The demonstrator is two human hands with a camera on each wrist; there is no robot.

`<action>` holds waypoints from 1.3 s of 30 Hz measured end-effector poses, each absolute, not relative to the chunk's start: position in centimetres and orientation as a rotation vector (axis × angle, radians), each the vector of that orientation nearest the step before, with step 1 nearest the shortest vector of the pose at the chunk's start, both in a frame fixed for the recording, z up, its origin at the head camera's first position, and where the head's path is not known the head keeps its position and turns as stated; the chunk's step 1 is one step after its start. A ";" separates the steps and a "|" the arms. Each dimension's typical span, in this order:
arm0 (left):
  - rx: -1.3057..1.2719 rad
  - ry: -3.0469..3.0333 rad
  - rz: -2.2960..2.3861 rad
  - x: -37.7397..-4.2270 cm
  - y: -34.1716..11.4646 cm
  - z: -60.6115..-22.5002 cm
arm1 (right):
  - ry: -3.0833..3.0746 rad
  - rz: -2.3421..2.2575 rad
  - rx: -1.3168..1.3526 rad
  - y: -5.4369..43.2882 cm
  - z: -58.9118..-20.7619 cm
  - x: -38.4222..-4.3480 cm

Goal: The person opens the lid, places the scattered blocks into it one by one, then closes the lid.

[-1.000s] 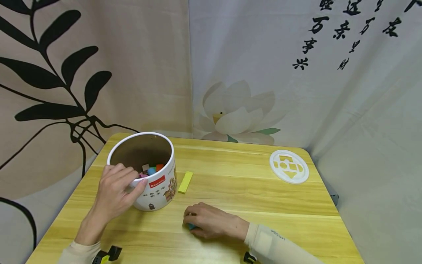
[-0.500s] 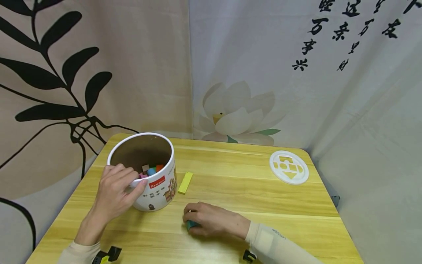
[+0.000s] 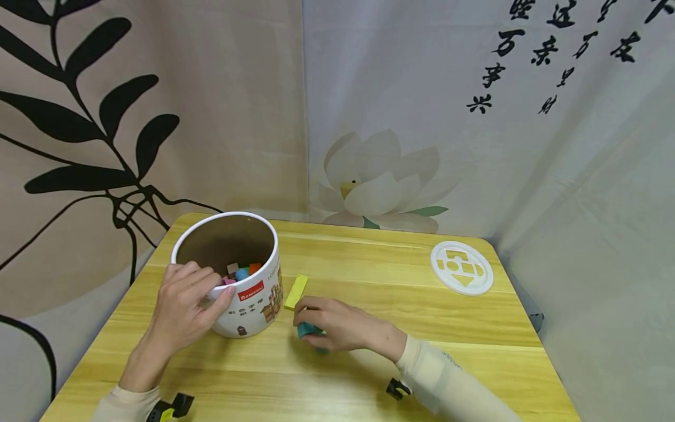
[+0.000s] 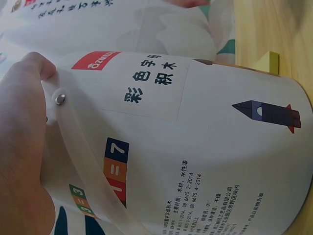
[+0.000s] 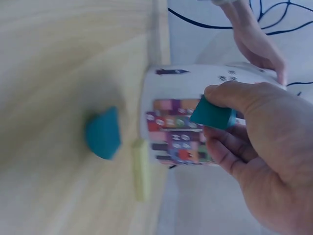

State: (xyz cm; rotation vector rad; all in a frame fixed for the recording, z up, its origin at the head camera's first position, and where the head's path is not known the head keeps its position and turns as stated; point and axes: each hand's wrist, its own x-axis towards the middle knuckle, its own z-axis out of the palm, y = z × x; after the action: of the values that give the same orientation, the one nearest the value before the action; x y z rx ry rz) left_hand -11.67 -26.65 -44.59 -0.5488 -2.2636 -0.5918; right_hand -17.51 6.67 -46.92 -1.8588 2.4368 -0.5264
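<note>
My left hand [image 3: 187, 310] grips the near rim of a white bucket [image 3: 248, 310], thumb outside and fingers over the edge. Inside the bucket lie several coloured blocks [image 3: 242, 274], pink, blue and orange among them. In the right wrist view my right hand [image 5: 264, 137] pinches a teal block [image 5: 213, 113] between thumb and fingers, lifted off the table. A second teal block [image 5: 103, 134], with a rounded side, rests on the wood below it. Mostly hidden by the hand in the head view, this second block shows only as a sliver.
A flat yellow block [image 3: 296, 292] lies just right of the bucket on the wooden table [image 3: 369, 258]. Towards the back right corner is a white round plate [image 3: 462, 268] with cut-out shapes. Printed curtains stand behind the table.
My right hand has risen and moved away from me, from the tabletop, with a teal block in its fingers. Another teal block now shows beneath it. The left hand and bucket stay put.
</note>
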 end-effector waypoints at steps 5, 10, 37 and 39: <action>-0.557 -2.243 -0.596 -11.7 -26.7 -44.7 | 2.459 -0.628 -1.897 6.4 -44.7 -18.9; -0.572 -2.204 -0.596 -11.9 -26.6 -44.9 | 2.480 -0.732 -1.947 6.0 -42.4 -20.3; -0.573 -2.243 -0.585 -11.8 -26.9 -44.7 | 2.530 -0.967 -2.085 -2.2 -35.2 -24.8; -0.576 -2.231 -0.580 -11.8 -26.9 -44.8 | 2.517 -0.950 -2.072 -3.1 -35.0 -24.8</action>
State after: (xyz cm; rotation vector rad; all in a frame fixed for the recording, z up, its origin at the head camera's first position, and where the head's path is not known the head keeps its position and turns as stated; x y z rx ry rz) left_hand -11.84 -26.93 -44.75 -0.5759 -2.2313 -0.5802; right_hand -24.77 -3.09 -34.99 -2.0719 2.5172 -0.9502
